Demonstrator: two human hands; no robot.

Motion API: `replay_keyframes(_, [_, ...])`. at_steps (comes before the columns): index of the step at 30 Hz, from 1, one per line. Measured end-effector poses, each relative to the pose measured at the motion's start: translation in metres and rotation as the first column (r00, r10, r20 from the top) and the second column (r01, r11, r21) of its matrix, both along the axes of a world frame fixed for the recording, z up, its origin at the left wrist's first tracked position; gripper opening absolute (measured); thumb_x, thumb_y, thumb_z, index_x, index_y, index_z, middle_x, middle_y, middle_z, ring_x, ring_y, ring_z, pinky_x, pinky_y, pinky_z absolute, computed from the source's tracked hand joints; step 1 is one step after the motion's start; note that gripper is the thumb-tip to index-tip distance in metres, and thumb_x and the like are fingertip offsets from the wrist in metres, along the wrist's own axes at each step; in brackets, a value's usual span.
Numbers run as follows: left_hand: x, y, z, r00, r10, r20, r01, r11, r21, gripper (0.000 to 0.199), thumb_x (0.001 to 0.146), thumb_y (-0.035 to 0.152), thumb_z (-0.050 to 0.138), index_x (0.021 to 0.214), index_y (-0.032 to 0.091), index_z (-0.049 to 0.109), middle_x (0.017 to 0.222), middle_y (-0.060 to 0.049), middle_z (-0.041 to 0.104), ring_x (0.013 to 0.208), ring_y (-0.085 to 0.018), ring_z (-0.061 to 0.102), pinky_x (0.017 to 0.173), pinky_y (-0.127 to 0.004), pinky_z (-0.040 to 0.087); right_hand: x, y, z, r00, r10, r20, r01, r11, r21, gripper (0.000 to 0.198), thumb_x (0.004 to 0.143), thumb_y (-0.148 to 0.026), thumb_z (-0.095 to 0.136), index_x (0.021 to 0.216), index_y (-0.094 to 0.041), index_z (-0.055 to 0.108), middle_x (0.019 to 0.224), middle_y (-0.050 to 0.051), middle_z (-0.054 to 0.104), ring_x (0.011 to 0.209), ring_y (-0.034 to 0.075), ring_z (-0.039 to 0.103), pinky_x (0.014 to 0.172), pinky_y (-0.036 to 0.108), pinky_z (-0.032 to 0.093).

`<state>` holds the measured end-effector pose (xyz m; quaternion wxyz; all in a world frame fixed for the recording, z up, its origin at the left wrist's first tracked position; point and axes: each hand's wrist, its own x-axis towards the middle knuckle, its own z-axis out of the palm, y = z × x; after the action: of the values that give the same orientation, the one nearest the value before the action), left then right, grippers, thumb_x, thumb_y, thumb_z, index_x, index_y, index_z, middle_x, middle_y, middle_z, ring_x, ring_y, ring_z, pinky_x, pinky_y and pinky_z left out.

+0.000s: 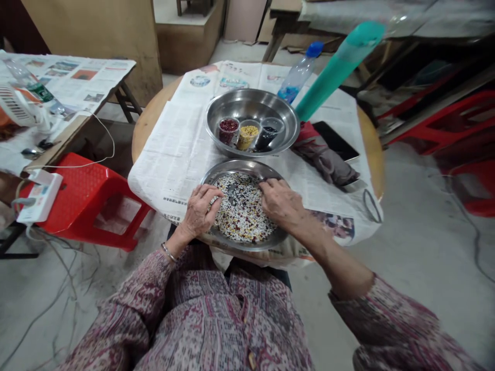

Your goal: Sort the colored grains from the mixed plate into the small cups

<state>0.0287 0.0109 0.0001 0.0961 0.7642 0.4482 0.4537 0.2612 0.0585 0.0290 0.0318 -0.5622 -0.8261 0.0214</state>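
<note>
A shallow steel pan (247, 248) sits at the near edge of the round table, holding loose small beads or grains (243, 211) in white, yellow, dark red and black. Over its left rim, my left hand (201, 206) is closed, with a few of the grains showing between thumb and forefinger. My right hand (281, 202) curls down over the right side of the pan, its fingertips hidden against the mix. Behind stands a deeper steel basin (251, 98) with three clear cups: dark red pieces (228, 129), yellow ones (248, 135) and black ones (269, 133).
Newspaper (166, 139) covers the table. To the right lie a dark cloth bundle (328, 159), a black phone or tablet (336, 140), a green tube (336, 72) and a blue-capped bottle (299, 74). A red stool (88, 198) with a power strip (40, 196) is at left.
</note>
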Motion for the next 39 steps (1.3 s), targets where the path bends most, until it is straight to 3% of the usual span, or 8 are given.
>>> replay_keyframes(4, [-0.001,0.000,0.000,1.000,0.009,-0.007,-0.008,1.000,0.012,0.014,0.101,0.022,0.046,0.100,0.020,0.060,0.101,-0.005,0.066,0.101,-0.020,0.061,0.096,-0.039,0.046,-0.012,-0.007,-0.011,0.990,-0.041,-0.135,0.032,0.997,-0.065,0.030,0.088,-0.015,0.046,0.111,-0.014,0.065,0.107,0.016,0.069,0.090,0.025,0.065,0.079,0.037,0.051])
replay_keyframes(12, [-0.001,-0.002,0.004,0.999,0.024,-0.028,-0.024,1.000,-0.014,0.015,0.100,0.022,0.046,0.099,0.020,0.061,0.100,-0.006,0.066,0.101,-0.021,0.060,0.095,-0.039,0.046,-0.030,-0.036,0.010,0.781,0.142,-0.608,-0.326,0.923,-0.204,0.024,0.087,-0.014,0.052,0.100,-0.021,0.071,0.098,0.006,0.075,0.089,0.019,0.068,0.084,0.035,0.053])
replay_keyframes(19, [0.000,-0.002,0.003,0.999,0.025,-0.033,-0.025,1.000,0.002,0.016,0.102,0.022,0.045,0.099,0.020,0.060,0.100,-0.006,0.067,0.101,-0.021,0.061,0.095,-0.040,0.047,-0.021,-0.051,0.005,0.785,0.439,-0.437,-0.564,0.798,-0.213,0.030,0.086,-0.006,0.054,0.102,-0.024,0.072,0.098,0.005,0.071,0.089,0.017,0.065,0.081,0.031,0.051])
replay_keyframes(23, [0.000,-0.002,0.003,0.999,0.028,-0.038,-0.028,1.000,0.009,0.016,0.102,0.022,0.045,0.098,0.020,0.060,0.099,-0.005,0.067,0.100,-0.020,0.061,0.095,-0.039,0.047,-0.024,-0.039,-0.002,0.874,0.410,-0.261,-0.457,0.876,-0.156,0.031,0.090,-0.007,0.049,0.101,-0.023,0.073,0.098,0.007,0.071,0.096,0.020,0.064,0.080,0.031,0.050])
replay_keyframes(27, [0.000,-0.002,0.004,0.999,0.021,-0.034,-0.020,0.999,0.026,0.016,0.102,0.022,0.045,0.098,0.020,0.060,0.098,-0.005,0.066,0.099,-0.020,0.061,0.095,-0.039,0.047,-0.017,-0.018,-0.006,0.949,0.149,-0.279,-0.157,0.988,-0.007,0.026,0.094,-0.022,0.052,0.113,-0.022,0.069,0.111,0.010,0.068,0.105,0.024,0.061,0.086,0.036,0.051])
replay_keyframes(30, [0.000,-0.002,0.004,0.999,0.022,-0.031,-0.022,1.000,0.022,0.015,0.102,0.022,0.045,0.097,0.020,0.059,0.098,-0.006,0.067,0.100,-0.020,0.061,0.094,-0.039,0.048,-0.015,-0.006,-0.012,0.966,-0.010,-0.257,0.022,0.999,0.047,0.042,0.089,-0.044,0.062,0.123,-0.020,0.064,0.114,0.013,0.065,0.107,0.030,0.058,0.087,0.042,0.051])
replay_keyframes(32, [0.000,-0.002,0.004,0.999,0.019,-0.034,-0.019,1.000,0.008,0.015,0.102,0.022,0.045,0.097,0.020,0.059,0.098,-0.006,0.067,0.101,-0.021,0.061,0.095,-0.039,0.047,-0.020,-0.002,-0.017,0.968,-0.015,-0.249,0.024,0.999,0.034,0.048,0.086,-0.047,0.063,0.124,-0.019,0.064,0.113,0.014,0.064,0.103,0.030,0.058,0.086,0.041,0.050])
replay_keyframes(39, [0.001,-0.002,0.004,0.999,0.027,-0.020,-0.027,1.000,0.000,0.016,0.101,0.022,0.046,0.097,0.019,0.060,0.098,-0.006,0.067,0.099,-0.020,0.061,0.096,-0.038,0.046,-0.056,0.005,-0.020,0.868,0.054,-0.493,-0.149,0.977,-0.155,0.025,0.076,-0.017,0.054,0.093,-0.016,0.072,0.086,0.007,0.071,0.082,0.020,0.061,0.079,0.031,0.047])
